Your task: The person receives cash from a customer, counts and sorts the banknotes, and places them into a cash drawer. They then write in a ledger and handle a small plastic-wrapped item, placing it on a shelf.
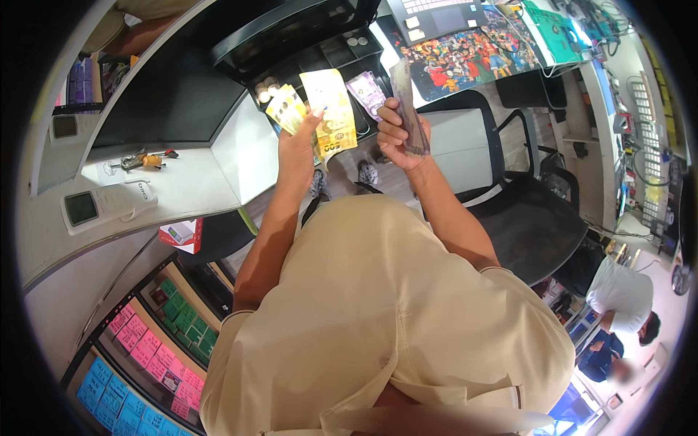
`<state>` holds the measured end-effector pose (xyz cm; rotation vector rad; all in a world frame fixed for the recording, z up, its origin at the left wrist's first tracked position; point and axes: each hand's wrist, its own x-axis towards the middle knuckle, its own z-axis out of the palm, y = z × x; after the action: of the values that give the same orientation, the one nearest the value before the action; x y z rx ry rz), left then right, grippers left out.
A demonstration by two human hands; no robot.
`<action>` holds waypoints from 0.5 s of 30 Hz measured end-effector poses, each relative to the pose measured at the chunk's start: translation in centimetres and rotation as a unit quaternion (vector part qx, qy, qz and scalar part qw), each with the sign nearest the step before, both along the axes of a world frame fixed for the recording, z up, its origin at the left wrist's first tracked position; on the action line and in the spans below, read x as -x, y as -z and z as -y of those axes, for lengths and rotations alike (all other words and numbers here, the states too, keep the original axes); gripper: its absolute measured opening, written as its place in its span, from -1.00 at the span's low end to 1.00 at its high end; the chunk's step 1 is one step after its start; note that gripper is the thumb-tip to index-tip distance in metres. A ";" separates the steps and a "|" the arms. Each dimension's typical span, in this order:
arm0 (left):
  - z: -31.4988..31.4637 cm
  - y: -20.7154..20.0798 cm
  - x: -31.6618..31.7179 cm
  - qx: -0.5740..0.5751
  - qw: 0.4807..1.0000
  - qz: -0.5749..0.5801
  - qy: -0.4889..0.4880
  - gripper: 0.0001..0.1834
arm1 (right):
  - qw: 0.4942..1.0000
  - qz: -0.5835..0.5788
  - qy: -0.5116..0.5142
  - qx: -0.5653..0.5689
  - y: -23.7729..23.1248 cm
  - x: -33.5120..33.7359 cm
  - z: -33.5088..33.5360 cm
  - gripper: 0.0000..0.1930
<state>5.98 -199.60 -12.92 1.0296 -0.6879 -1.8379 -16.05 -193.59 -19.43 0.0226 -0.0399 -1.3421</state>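
My left hand (298,145) pinches the edge of yellow banknotes (331,109) held out over an open black cash drawer (342,54). My right hand (398,138) is closed round a bundle of brownish-purple banknotes (408,105), which stands lengthwise and is slightly bent. Between the two hands, purple banknotes (367,93) lie in a drawer compartment. More yellow banknotes (285,105) sit in the drawer just left of the held ones. Coins (266,87) fill a compartment at the left, and a few silver coins (357,41) lie farther back.
A dark monitor (167,94) stands left of the drawer. A white handheld device (109,203) and orange-handled tool (145,160) lie on the white counter (43,247). A laptop (436,18) sits at the back. Black chairs (534,232) stand right; a person (622,294) is at far right.
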 end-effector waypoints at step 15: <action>-0.9 2.2 -5.0 0.002 0.993 0.098 -0.066 -0.56 | 0.300 -0.935 0.043 -0.186 7.3 15.5 9.5 -0.54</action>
<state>10.95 -198.70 -15.14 1.2357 -0.7202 -1.6355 -31.58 -203.06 -26.70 -1.1967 2.3217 -0.6436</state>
